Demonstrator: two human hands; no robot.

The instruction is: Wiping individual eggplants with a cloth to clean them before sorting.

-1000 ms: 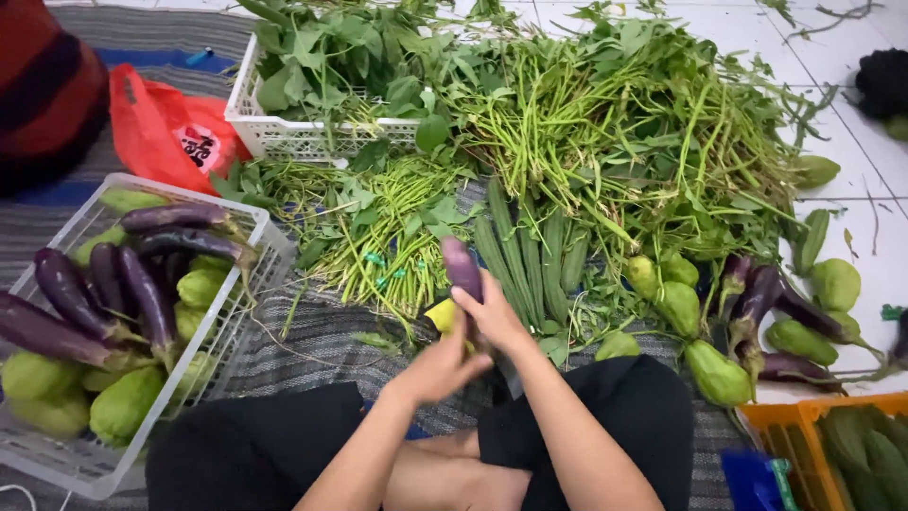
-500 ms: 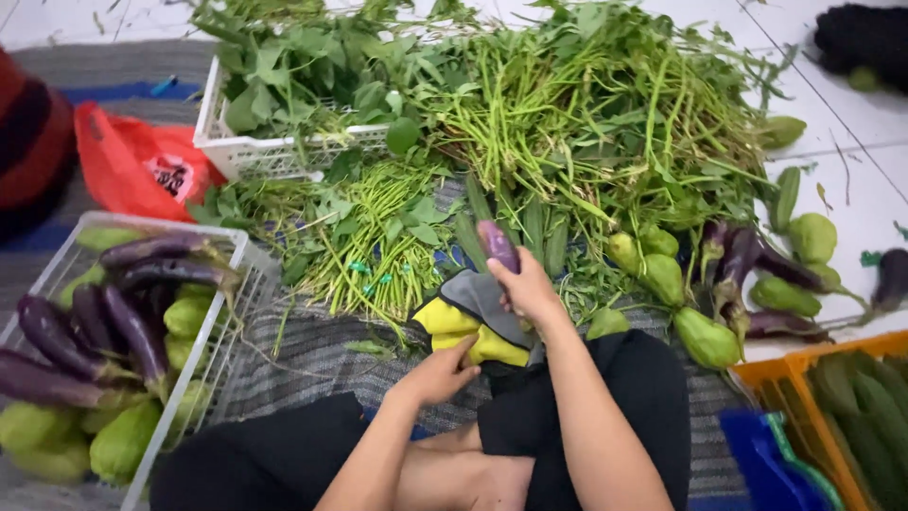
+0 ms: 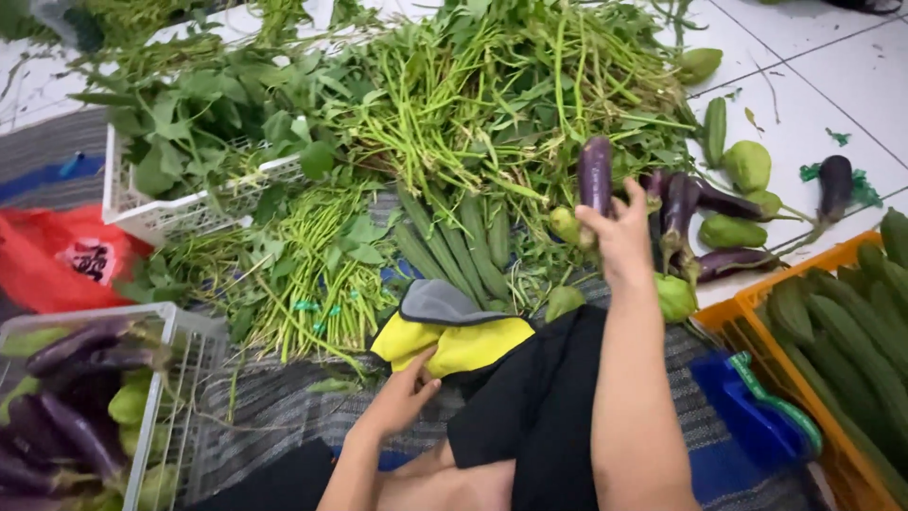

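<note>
Right hand (image 3: pixel 622 241) first: I've got it wrapped around a purple eggplant (image 3: pixel 595 175), fingers closed on the lower end so the fruit stands upright above the fist, lifted clear of the floor. It sits in front of the heap of long-stemmed greens (image 3: pixel 492 85), just left of a loose cluster of eggplants (image 3: pixel 695 218) and pale green gourds (image 3: pixel 747 166) lying on the white tiles. Gripping it low like that leaves most of the skin on show.

Left hand (image 3: pixel 402 397) is down low by my knee, fingers loosely curled, holding nothing; the fingertips touch the edge of a yellow and grey cloth (image 3: pixel 454 331) bunched on the striped mat (image 3: pixel 274 407).

Going outward: ridged green gourds (image 3: pixel 454 241) lie side by side just beyond the cloth, with a bundle of long beans (image 3: pixel 303 274) to their left. At far left a white wire basket (image 3: pixel 165 378) holds more eggplants and green fruit, kinds kept together. An orange crate (image 3: pixel 757 293) at right carries dark green cucumbers (image 3: pixel 851 331), a blue scoop (image 3: pixel 757 416) beside it. A red plastic bag (image 3: pixel 57 255) and a white basket of leafy greens (image 3: pixel 142 213) sit behind.
</note>
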